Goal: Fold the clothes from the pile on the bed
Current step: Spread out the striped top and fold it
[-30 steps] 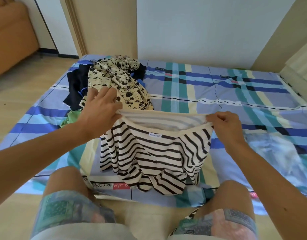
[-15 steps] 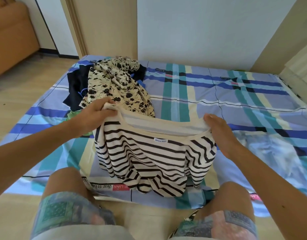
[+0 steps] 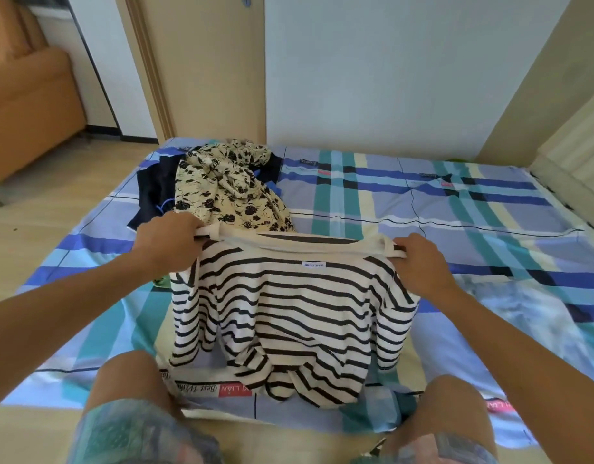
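A cream shirt with black stripes [image 3: 289, 306] hangs in front of me above the near part of the bed, a small white label below its neckline. My left hand [image 3: 170, 241] grips its left shoulder and my right hand [image 3: 421, 262] grips its right shoulder, stretching the neckline flat between them. The shirt's lower part lies crumpled on the bedsheet [image 3: 423, 202] between my knees. Behind my left hand sits the pile of clothes [image 3: 228, 189]: a cream floral garment on top, a dark navy one under it, and a bit of green cloth at the shirt's left edge.
The plaid blue, teal and cream sheet covers a low bed that reaches the far wall. An orange sofa [image 3: 24, 105] stands at the far left on the wooden floor. A cream cabinet edge [image 3: 576, 155] borders the bed at the right. My knees are at the near bed edge.
Both hands have raised the striped shirt and drawn apart, so the neckline is now taut and the body hangs flatter. My left hand went from lying flat over the collar to gripping the shoulder.
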Demonstrator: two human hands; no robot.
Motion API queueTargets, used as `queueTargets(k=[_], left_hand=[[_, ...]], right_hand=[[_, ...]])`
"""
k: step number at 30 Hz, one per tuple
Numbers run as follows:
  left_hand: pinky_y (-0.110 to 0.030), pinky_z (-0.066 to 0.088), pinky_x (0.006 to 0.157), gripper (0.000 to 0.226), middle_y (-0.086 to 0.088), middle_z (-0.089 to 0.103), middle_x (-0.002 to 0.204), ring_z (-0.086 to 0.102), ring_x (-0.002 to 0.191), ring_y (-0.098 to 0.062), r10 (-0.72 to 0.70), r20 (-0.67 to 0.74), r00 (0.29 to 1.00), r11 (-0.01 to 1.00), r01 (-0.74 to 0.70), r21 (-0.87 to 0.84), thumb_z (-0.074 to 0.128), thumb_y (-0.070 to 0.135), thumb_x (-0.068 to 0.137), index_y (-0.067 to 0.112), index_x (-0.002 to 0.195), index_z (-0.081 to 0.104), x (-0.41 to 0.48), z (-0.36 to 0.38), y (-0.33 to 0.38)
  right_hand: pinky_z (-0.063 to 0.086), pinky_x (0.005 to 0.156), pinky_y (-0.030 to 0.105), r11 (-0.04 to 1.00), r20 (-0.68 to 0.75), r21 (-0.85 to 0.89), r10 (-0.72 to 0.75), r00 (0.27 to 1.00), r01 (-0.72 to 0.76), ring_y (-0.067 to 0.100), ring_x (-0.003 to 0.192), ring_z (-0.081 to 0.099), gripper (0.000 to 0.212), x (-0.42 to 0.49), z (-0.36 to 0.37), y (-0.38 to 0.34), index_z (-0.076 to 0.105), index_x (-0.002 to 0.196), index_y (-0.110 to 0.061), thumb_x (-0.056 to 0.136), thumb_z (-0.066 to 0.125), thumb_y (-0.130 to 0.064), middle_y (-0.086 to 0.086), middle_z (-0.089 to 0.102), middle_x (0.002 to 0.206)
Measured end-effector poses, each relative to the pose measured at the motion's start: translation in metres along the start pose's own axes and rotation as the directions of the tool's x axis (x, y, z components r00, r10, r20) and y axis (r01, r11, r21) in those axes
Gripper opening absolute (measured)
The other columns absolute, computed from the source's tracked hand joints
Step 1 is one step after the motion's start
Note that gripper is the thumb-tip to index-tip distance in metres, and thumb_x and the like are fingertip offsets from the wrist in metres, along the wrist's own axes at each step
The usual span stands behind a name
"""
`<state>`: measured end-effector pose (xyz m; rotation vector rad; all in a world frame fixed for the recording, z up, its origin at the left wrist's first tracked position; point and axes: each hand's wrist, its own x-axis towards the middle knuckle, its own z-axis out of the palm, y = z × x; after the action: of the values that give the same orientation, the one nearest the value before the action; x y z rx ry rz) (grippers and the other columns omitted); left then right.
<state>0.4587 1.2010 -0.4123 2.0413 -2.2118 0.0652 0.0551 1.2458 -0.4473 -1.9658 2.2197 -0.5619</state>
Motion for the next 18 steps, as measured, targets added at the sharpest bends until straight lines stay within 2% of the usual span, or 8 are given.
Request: queueTargets(k=[4,6,8,10,12,13,16,18], left_hand=[[-0.036,0.048,0.07,0.021,-0.004,0.063,0.086,0.061,0.081,-0.034,-0.118,0.022,0.993,0.993,0.118,0.004,0.046,0.034,0.095,0.021,0.092,0.063,0.013,-0.011,-0.009],[-0.035,0.052,0.066,0.022,-0.007,0.07,0.08,0.065,0.075,-0.031,-0.144,0.164,0.976,0.971,0.171,-0.169,0.045,0.027,0.093,0.015,0.09,0.063,0.022,-0.022,-0.004],[-0.026,0.044,0.047,0.021,-0.012,0.075,0.072,0.064,0.056,-0.027,-0.147,0.34,0.929,0.813,0.309,-0.494,0.039,0.015,0.098,0.008,0.092,0.058,0.03,-0.041,0.013],[-0.026,0.043,0.041,0.024,-0.018,0.076,0.081,0.07,0.057,-0.031,-0.145,0.424,0.894,0.543,0.43,-0.721,0.03,0.011,0.103,0.007,0.103,0.054,0.035,-0.063,0.03],[-0.035,0.057,0.053,0.028,-0.019,0.076,0.093,0.074,0.079,-0.036,-0.144,0.355,0.924,0.33,0.383,-0.863,0.028,0.011,0.106,0.007,0.113,0.055,0.041,-0.074,0.039],[-0.038,0.06,0.06,0.03,-0.017,0.076,0.098,0.074,0.087,-0.035,-0.156,0.289,0.945,0.277,0.322,-0.905,0.029,0.011,0.106,0.008,0.116,0.057,0.044,-0.08,0.043],[-0.039,0.058,0.078,0.034,-0.009,0.073,0.103,0.07,0.092,-0.024,-0.195,0.095,0.976,0.187,0.132,-0.973,0.031,0.009,0.105,0.013,0.107,0.064,0.057,-0.105,0.054],[-0.04,0.057,0.088,0.034,-0.004,0.073,0.099,0.069,0.097,-0.023,-0.183,-0.029,0.983,0.223,0.013,-0.975,0.035,0.011,0.102,0.019,0.095,0.068,0.065,-0.129,0.058]], right_hand=[[0.039,0.067,0.038,0.97,-0.085,0.222,0.118,0.989,-0.096,0.032,0.081,0.055,0.023,0.004,-0.016,-0.011,0.062,0.09,-0.003,0.1,0.043,-0.012,0.006,0.056,0.081],[0.052,0.067,0.042,0.887,-0.049,0.43,0.209,0.977,-0.168,0.03,0.077,0.058,0.027,0.009,-0.027,-0.02,0.065,0.098,-0.004,0.103,0.042,-0.018,0.011,0.063,0.085],[0.058,0.054,0.038,0.693,0.031,0.684,0.283,0.959,-0.227,0.026,0.07,0.062,0.03,0.016,-0.045,-0.035,0.065,0.103,-0.01,0.105,0.042,-0.028,0.014,0.067,0.089],[0.059,0.05,0.032,0.468,0.095,0.851,0.311,0.946,-0.239,0.026,0.069,0.067,0.024,0.025,-0.065,-0.049,0.063,0.11,-0.014,0.105,0.044,-0.029,0.013,0.068,0.092],[0.063,0.059,0.035,0.292,0.111,0.934,0.314,0.943,-0.207,0.031,0.08,0.07,0.017,0.035,-0.078,-0.059,0.06,0.112,-0.015,0.105,0.046,-0.021,0.012,0.068,0.099],[0.063,0.063,0.035,0.257,0.086,0.951,0.312,0.946,-0.172,0.034,0.085,0.07,0.015,0.04,-0.086,-0.062,0.06,0.109,-0.015,0.105,0.046,-0.017,0.011,0.067,0.101],[0.062,0.071,0.027,0.261,-0.058,0.965,0.301,0.952,-0.024,0.03,0.091,0.066,0.019,0.058,-0.117,-0.072,0.062,0.102,-0.015,0.104,0.044,-0.01,0.01,0.065,0.099],[0.06,0.079,0.026,0.36,-0.176,0.93,0.255,0.951,0.076,0.025,0.093,0.065,0.032,0.069,-0.141,-0.078,0.065,0.093,-0.026,0.103,0.042,-0.007,0.004,0.066,0.095]])
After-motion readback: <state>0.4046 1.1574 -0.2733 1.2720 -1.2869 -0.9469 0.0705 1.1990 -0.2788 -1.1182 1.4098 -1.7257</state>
